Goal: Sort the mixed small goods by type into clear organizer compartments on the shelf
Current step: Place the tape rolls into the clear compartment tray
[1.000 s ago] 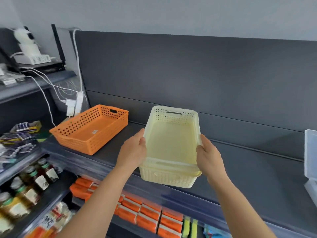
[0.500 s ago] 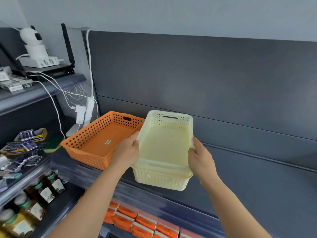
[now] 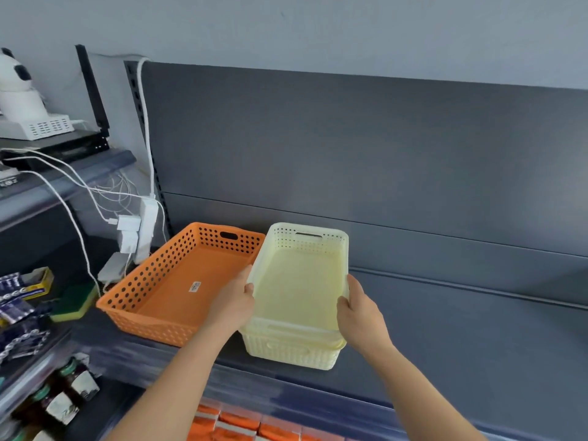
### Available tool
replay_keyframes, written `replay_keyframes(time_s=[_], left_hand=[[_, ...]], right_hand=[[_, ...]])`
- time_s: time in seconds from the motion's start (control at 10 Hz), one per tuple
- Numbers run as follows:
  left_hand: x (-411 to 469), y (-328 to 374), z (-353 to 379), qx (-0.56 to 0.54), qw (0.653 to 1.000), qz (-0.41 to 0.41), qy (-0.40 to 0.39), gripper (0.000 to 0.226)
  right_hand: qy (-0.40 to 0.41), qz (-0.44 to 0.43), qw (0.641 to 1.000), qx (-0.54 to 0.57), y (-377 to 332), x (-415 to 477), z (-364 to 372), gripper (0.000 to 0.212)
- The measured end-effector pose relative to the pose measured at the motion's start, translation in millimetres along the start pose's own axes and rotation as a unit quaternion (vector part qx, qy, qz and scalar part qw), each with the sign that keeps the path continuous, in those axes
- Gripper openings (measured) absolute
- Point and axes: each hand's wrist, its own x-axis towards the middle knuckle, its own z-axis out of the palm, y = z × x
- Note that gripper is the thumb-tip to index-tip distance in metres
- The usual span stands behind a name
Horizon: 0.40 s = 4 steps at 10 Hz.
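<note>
Grey shelf [image 3: 445, 329] carries an orange basket [image 3: 178, 281], with a cream basket [image 3: 299, 281] just beside it on the right. Left hand [image 3: 234, 305] and right hand [image 3: 358, 308] clasp the cream basket's long rims, fingers [image 3: 343, 305] curled over. Placement seems under way; next, settle it square and release. Whether its base rests flat is unclear.

both forearms extended forward; left hand [image 3: 234, 305], right hand [image 3: 358, 308] grip opposite side rims of cream basket [image 3: 297, 281]
</note>
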Motion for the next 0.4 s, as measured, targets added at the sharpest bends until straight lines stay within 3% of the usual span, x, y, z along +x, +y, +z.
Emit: replay_keyframes(time_s=[0.3, 0.4], left_hand=[[-3, -1, -2, 0.111, 0.992, 0.026, -0.054, 0.061], [-13, 3, -9, 0.134, 0.988, 0.076, -0.016, 0.063]], right_hand=[[-0.013, 0.034, 0.999, -0.031, -6, -13, 2, 0.048], [0.005, 0.039, 0.999, -0.024, -2, -27, -5, 0.051]])
